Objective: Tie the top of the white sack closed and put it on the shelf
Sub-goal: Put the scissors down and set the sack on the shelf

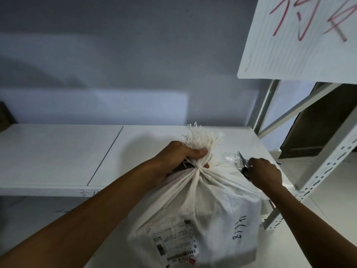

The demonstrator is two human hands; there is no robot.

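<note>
A white woven sack (202,213) with a printed shipping label and handwritten dark numbers stands in front of the white shelf (58,151). Its top is gathered into a tight neck with a frayed tuft above. My left hand (179,157) is shut around that neck, just under the tuft; something dark shows under the fingers at the neck. My right hand (264,175) is off to the right of the sack, closed on a pair of scissors (243,165) whose blades point up and away, over the shelf's right end.
A clear plastic packet (229,157) lies on the shelf by the scissors. A white perforated rack upright (328,167) and braces stand at right, with a dark box (324,128) behind. A white board with red writing (301,35) hangs overhead at right. Grey wall behind.
</note>
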